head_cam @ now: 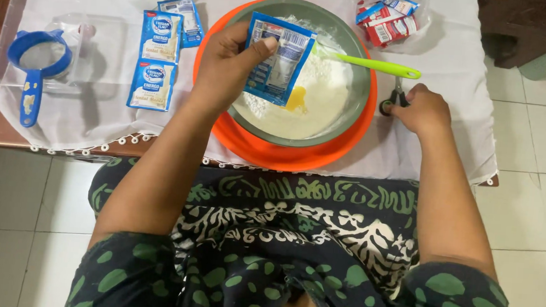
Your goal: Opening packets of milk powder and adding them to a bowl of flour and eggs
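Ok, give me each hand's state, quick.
Left hand: closed on a blue sachet above the bowl.
Right hand: on the scissors.

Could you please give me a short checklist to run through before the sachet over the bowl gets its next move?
1. Sachet gripped: ok, the left hand pinches it by its top edge.
2. Sachet over the bowl: ok, it hangs above the white flour.
3. Sachet cut open: cannot tell, its top is behind the fingers.
4. Scissors under control: ok, the right hand rests on them on the cloth, beside the bowl.
5. Spatula out of the way: ok, the green handle lies across the far rim, clear of the sachet.
6. Spare sachets handy: ok, they lie on the cloth left of the bowl.
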